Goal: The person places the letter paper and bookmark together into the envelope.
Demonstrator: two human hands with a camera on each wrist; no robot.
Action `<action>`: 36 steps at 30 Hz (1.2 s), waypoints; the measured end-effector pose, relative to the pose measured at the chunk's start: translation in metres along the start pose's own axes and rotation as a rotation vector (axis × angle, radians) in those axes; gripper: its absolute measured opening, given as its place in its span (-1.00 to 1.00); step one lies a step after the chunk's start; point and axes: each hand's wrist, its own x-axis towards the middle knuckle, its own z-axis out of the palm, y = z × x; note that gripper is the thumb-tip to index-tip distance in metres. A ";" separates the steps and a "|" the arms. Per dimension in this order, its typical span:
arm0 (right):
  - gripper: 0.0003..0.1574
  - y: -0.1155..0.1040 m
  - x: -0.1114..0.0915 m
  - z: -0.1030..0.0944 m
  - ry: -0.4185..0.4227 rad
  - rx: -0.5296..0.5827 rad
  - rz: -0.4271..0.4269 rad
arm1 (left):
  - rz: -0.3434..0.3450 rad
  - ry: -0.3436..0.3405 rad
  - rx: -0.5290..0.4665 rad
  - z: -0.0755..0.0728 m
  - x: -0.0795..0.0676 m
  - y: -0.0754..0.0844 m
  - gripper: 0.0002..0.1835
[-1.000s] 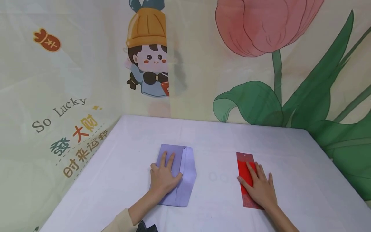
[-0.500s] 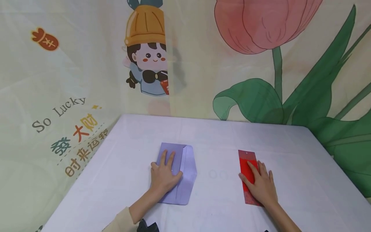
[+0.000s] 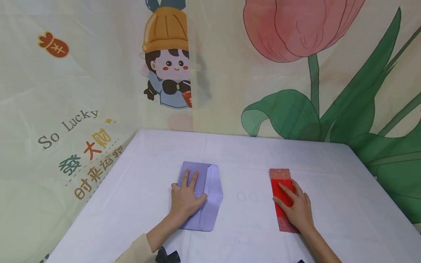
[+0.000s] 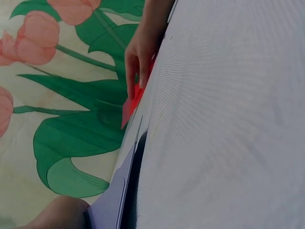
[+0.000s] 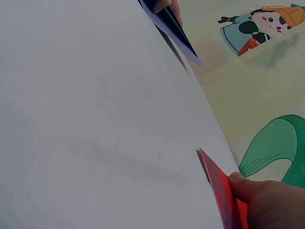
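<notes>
A purple envelope (image 3: 215, 197) lies on the white table with its flap spread to the right. My left hand (image 3: 185, 201) rests across it with fingers splayed, the thumb near the flap crease and the little finger by the left edge. From the right wrist, a dark shadow shows under the purple envelope (image 5: 178, 36). To the right is a narrow red envelope (image 3: 280, 174) with speckled ends. My right hand (image 3: 298, 208) holds it across its width, thumb at the left edge and fingers over the right side. In the right wrist view the thumb presses the red envelope (image 5: 219, 186), whose edge casts a shadow.
White cloth covers the table (image 3: 243, 157). A printed backdrop (image 3: 223, 73) with a cartoon figure and a tulip stands along its far edge. A black strap or mount piece (image 3: 167, 255) shows by the left sleeve (image 3: 139, 250).
The red envelope has shifted slightly right and turned a little under my right hand, whose thumb has moved in to its left edge. My left hand and the purple envelope stay put.
</notes>
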 end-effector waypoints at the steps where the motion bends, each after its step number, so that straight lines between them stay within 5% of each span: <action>1: -0.26 0.001 0.000 -0.001 0.009 0.032 0.006 | -0.001 -0.002 0.001 0.001 0.000 0.000 -0.19; 4: -0.29 0.001 -0.001 -0.006 -0.015 0.130 0.088 | -0.002 -0.012 -0.001 0.002 -0.001 0.000 -0.19; 8: -0.31 -0.007 0.000 -0.015 -0.182 0.309 0.310 | -0.005 -0.028 -0.001 0.004 -0.002 0.000 -0.19; 13: -0.32 -0.040 0.004 -0.016 -0.305 0.551 0.488 | -0.005 -0.037 0.003 0.004 -0.002 0.001 -0.18; 20: -0.42 -0.112 0.005 0.022 -0.379 0.703 0.311 | -0.018 -0.056 -0.001 0.006 -0.001 0.003 -0.19; 26: -0.40 -0.142 0.009 0.061 -0.529 0.735 0.171 | 0.001 -0.060 0.026 0.005 -0.002 0.002 -0.22; 31: -0.41 -0.156 0.015 0.078 -0.548 0.741 0.168 | 0.016 -0.050 0.044 0.003 -0.002 -0.001 -0.22; 36: -0.43 -0.165 0.020 0.083 -0.469 0.743 0.223 | 0.036 -0.035 0.047 0.003 0.001 -0.003 -0.23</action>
